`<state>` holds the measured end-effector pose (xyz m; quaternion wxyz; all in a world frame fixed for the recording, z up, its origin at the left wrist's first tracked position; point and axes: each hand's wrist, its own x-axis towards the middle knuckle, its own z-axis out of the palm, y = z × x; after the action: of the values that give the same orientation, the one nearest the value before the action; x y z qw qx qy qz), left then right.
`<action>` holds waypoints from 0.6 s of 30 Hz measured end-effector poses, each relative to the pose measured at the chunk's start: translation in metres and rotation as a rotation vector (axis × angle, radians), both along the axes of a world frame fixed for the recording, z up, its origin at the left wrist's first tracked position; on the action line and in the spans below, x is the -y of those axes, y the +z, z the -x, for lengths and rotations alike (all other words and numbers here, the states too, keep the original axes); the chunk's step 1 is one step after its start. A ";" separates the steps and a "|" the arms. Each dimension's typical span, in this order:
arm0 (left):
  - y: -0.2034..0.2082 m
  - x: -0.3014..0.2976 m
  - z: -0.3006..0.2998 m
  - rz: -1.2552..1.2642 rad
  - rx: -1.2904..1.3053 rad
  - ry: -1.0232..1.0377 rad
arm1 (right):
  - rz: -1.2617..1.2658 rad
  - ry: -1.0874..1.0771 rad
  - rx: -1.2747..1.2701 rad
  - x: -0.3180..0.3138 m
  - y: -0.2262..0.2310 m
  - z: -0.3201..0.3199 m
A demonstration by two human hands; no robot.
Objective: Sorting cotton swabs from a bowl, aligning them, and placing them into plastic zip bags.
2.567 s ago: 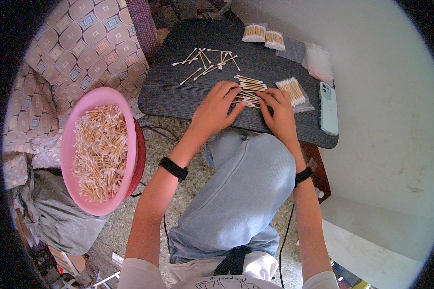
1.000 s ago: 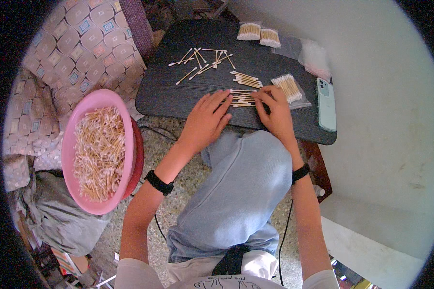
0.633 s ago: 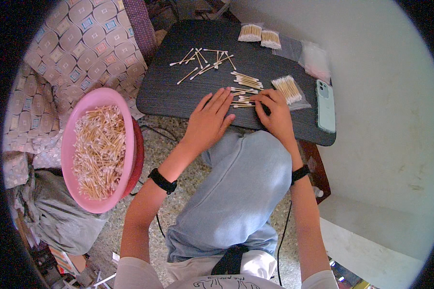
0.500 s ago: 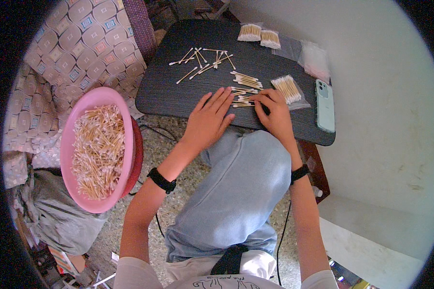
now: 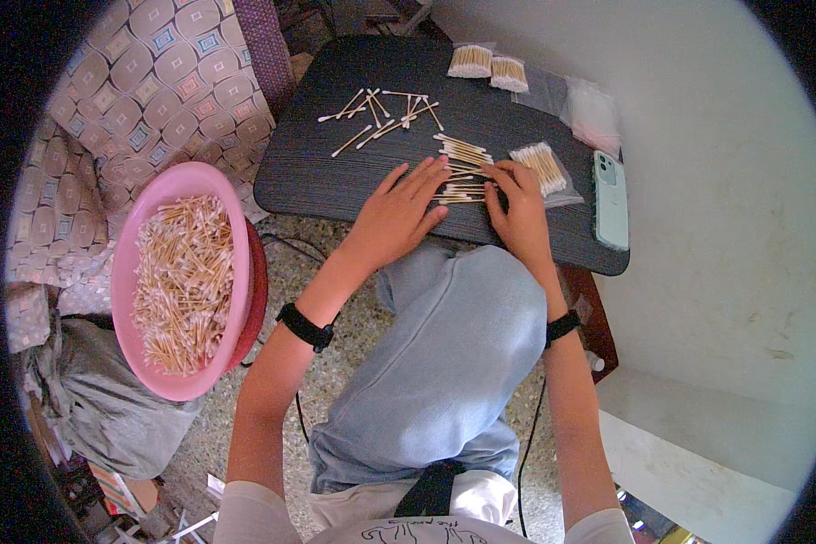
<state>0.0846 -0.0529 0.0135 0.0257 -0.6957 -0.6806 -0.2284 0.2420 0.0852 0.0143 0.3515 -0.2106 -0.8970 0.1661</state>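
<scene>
A row of cotton swabs [image 5: 465, 154], lying roughly side by side, is between my two hands on the dark table [image 5: 317, 181]. My left hand [image 5: 394, 210] lies flat with its fingers stretched, the fingertips at the swabs' left ends. On the other side, my right hand [image 5: 519, 201] has its fingers apart and slightly bent, their tips touching the right ends. Just right of that hand is a clear bag packed with cotton swabs [image 5: 541, 169]. Farther back on the left, several loose swabs [image 5: 372, 125] lie scattered at different angles.
A pink basin [image 5: 241, 299] heaped with cotton swabs stands to my left. Two filled swab bags [image 5: 470, 62] and some clear plastic bags [image 5: 592, 113] lie at the table's far right. A pale green phone [image 5: 611, 199] rests along the right edge, near the wall [image 5: 725, 227].
My left hand has shifted slightly right and away from me. The right hand's fingers have spread along the swab ends, and the swabs lie closer together in line.
</scene>
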 end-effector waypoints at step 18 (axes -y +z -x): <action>-0.003 0.001 -0.004 0.017 -0.154 0.028 | 0.037 0.014 -0.013 -0.002 0.001 -0.002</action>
<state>0.0888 -0.0536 0.0100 0.0751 -0.7017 -0.6882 -0.1682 0.2437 0.0870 0.0157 0.3523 -0.2097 -0.8928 0.1865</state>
